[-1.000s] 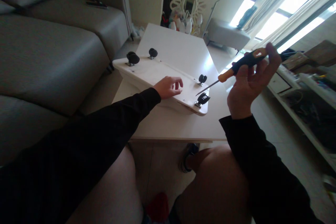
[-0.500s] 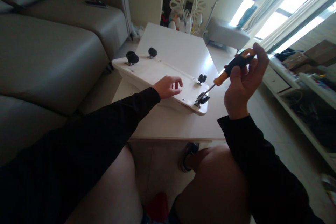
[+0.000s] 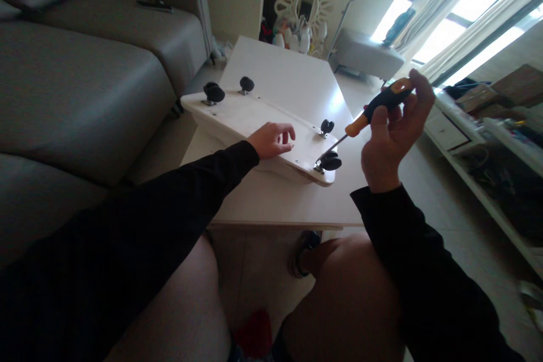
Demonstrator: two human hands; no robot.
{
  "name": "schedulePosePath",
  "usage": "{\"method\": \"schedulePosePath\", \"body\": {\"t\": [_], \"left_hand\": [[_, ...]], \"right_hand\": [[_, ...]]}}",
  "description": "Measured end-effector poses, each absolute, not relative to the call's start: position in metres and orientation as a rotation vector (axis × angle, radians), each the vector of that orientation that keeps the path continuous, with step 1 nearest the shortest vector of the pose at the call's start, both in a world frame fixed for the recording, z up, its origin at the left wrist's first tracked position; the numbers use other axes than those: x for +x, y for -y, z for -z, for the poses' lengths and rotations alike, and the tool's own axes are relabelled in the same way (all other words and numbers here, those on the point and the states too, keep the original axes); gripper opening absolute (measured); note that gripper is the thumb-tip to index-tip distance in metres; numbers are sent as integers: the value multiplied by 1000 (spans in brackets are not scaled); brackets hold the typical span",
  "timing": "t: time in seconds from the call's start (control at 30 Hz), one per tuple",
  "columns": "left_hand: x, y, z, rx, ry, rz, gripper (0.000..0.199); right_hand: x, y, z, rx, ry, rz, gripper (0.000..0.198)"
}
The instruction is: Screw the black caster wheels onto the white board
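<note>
In my right hand (image 3: 388, 138) is a screwdriver (image 3: 360, 123) with a black and orange handle, held between thumb and fingers. Its shaft slants down to the metal plate of the near right caster (image 3: 330, 161). That black twin-wheel caster stands on a white wooden panel (image 3: 237, 119), which lies on the table with its casters facing up. My left hand (image 3: 274, 140) rests on the panel's near edge, fingers loosely bent, thumb apart, holding nothing. More casters stand at the panel's other corners: one far right (image 3: 326, 128), one far left (image 3: 246, 85) and one near left (image 3: 213, 93).
Under the panel is a white table (image 3: 288, 73). A grey sofa (image 3: 85, 73) is on the left. To the right stands a white cabinet (image 3: 449, 124) with boxes on it. A white-framed mirror (image 3: 306, 3) and a grey bench (image 3: 367, 54) are beyond the table.
The near right caster's wheels have swivelled and now point more to the right. Its screwdriver contact and both hands stay almost where they were.
</note>
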State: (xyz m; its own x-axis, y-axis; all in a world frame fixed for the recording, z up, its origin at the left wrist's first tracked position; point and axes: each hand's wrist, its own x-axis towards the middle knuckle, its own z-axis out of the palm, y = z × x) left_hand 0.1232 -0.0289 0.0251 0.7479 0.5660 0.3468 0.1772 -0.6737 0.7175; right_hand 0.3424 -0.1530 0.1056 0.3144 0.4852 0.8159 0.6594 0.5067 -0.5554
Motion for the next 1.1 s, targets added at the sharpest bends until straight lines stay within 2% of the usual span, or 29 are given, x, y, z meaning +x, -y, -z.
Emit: {"method": "schedulePosePath", "body": {"t": [0.13, 0.43, 1.1], "left_hand": [[123, 29, -25, 2262, -556, -731, 14], [124, 29, -24, 2255, -563, -734, 15], [124, 30, -26, 2257, -569, -722, 16]], "right_hand": [[350, 149, -100, -1090, 1437, 313, 55], [325, 154, -105, -1043, 1446, 300, 47], [327, 149, -105, -1117, 1439, 335, 52]]}}
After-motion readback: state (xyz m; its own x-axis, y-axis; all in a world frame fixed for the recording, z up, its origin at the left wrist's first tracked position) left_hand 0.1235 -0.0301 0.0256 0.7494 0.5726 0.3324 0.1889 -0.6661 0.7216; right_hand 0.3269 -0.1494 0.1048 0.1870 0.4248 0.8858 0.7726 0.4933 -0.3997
